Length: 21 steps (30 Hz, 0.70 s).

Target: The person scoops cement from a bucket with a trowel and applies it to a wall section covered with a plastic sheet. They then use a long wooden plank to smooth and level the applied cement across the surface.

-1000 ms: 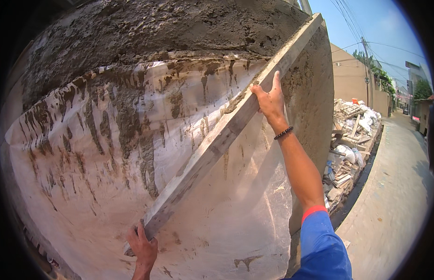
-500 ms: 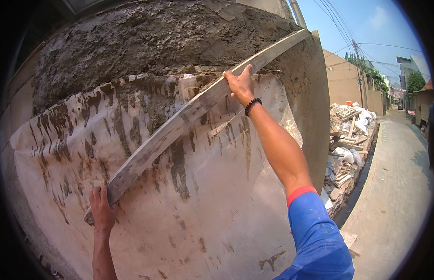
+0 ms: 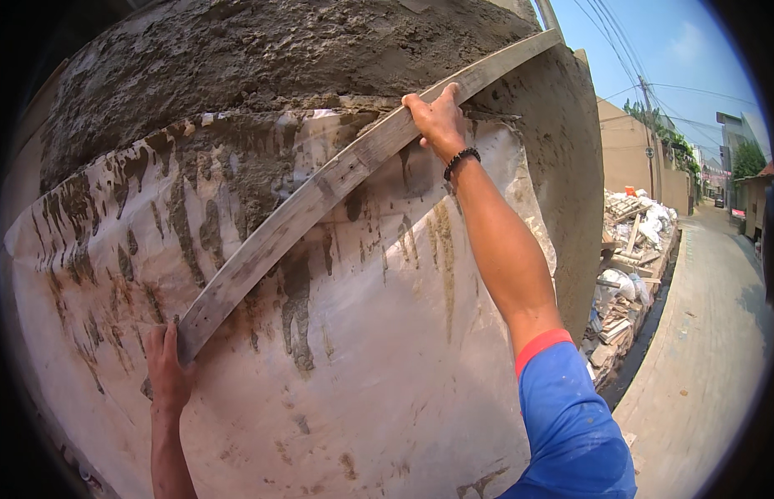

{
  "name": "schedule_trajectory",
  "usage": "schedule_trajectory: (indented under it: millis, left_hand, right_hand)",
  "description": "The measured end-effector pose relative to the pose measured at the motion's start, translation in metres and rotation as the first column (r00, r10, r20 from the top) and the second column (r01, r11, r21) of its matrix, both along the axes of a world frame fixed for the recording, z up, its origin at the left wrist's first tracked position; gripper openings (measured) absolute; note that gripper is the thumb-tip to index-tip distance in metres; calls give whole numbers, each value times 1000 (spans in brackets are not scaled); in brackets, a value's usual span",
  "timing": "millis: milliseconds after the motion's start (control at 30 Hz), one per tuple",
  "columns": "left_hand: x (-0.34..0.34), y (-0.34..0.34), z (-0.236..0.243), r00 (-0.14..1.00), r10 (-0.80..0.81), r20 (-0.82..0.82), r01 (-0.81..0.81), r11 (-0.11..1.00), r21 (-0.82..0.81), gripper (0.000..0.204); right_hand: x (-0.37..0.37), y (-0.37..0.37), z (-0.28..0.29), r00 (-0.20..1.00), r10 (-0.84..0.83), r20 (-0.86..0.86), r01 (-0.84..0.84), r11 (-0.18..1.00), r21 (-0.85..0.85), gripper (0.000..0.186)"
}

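A long pale wooden board (image 3: 262,242) slants from low left up to the wall's top right corner, lying against the wall. My right hand (image 3: 438,121) grips its upper half, thumb and fingers around its edge; a dark bead bracelet is on that wrist. My left hand (image 3: 167,366) is closed on the board's lower end. Behind and below the board, a mud-streaked whitish sheet (image 3: 362,382) covers the wall's lower part. Rough wet grey mortar (image 3: 246,58) coats the band above the sheet, and smoother grey render (image 3: 570,150) covers the right side.
To the right of the wall lies a heap of planks, sacks and rubble (image 3: 632,258) along a dark gutter (image 3: 653,324). A concrete lane (image 3: 703,341) runs past it toward beige walls (image 3: 628,150), trees, a utility pole (image 3: 650,133) with overhead wires, and a distant car.
Since a second ago, both hands and the board's lower end have shifted left and up, and the board slants less steeply. Both hands still grip it.
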State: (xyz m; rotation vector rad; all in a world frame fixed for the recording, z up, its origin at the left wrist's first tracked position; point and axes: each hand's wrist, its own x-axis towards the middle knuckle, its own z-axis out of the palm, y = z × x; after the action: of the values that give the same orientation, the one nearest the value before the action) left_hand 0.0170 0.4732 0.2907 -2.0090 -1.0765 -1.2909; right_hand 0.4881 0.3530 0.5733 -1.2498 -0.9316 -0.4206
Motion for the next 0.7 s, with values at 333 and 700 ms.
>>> schedule_trajectory:
  millis: [333,700]
  left_hand:
    - [82,-5,20,995,-93,45,92,995,36,76]
    - [57,-12,-56,997,-81,11,82,997,-12,76]
  right_hand:
    - [69,-6,61,999,-13,48,14,1000,-5,107]
    - [40,4,-6,989,-38,146,44,998,-37,106]
